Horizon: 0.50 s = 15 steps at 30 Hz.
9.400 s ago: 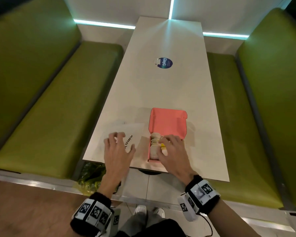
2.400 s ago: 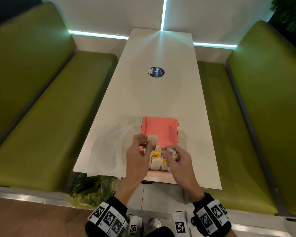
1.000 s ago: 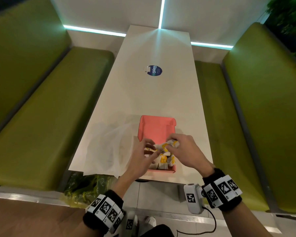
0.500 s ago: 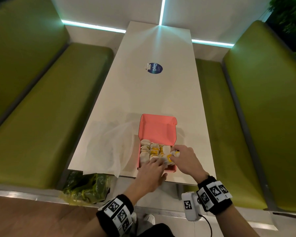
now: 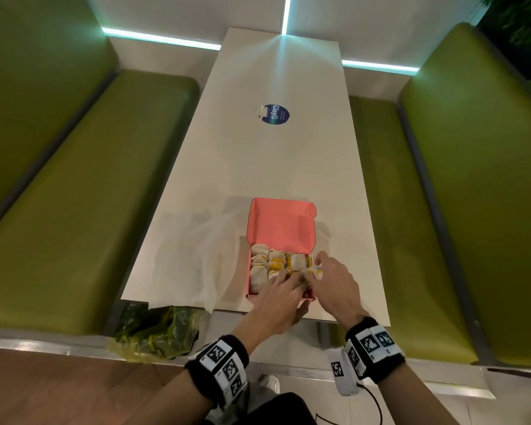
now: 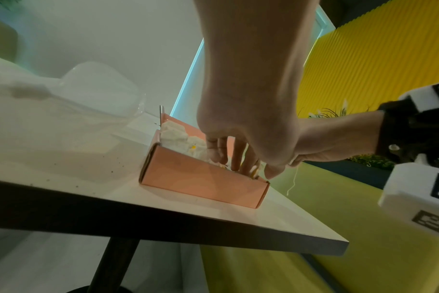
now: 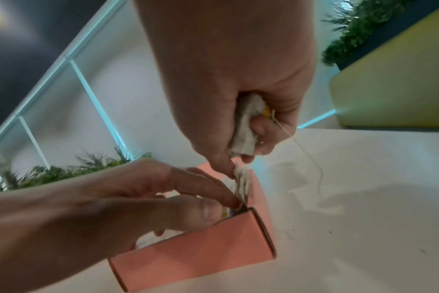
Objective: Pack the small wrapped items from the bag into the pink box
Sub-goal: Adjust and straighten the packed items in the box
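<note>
- Pink box [image 5: 281, 223]: open, packed w/ wrapped items [image 5: 262, 266], bag [image 5: 193, 256] just left of it.
- R hand [image 7: 238, 83]: fist clutching one wrapped item [image 7: 246, 126] over box's right edge.
- L hand [image 5: 278, 297]: fingers straight, pressing items inside box.

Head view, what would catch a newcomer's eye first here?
The open pink cardboard box near the white table's near edge, packed with small paper-wrapped items. Both hands work at its right end: the right hand grips one wrapped item, the left hand presses into the box. Green benches flank the table.
</note>
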Tool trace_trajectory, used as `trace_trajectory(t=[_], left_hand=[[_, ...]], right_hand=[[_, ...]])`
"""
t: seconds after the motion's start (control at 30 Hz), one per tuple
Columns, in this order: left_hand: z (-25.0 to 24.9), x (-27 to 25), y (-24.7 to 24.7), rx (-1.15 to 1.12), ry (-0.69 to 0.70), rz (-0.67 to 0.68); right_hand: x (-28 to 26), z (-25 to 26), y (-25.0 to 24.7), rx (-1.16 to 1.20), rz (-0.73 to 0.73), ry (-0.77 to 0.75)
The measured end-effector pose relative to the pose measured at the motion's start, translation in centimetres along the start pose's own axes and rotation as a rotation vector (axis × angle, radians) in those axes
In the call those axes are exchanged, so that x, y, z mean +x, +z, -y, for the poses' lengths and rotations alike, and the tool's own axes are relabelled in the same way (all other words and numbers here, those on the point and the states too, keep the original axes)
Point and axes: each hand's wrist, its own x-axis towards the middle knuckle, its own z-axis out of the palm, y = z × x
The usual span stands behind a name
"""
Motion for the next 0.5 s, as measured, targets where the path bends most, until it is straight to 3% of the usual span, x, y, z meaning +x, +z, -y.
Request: trace_trajectory(t=[0.13,0.5], left_hand=[[0.1,0.3,0.0,0.021,-0.024,0.03],[0.3,0.2,0.0,0.032,-0.025,0.053]], right_hand=[[-0.7,-0.2,0.5,-0.116,0.055,-0.13],[0.5,-0.6,1.1,-0.283,0.116,-0.161]])
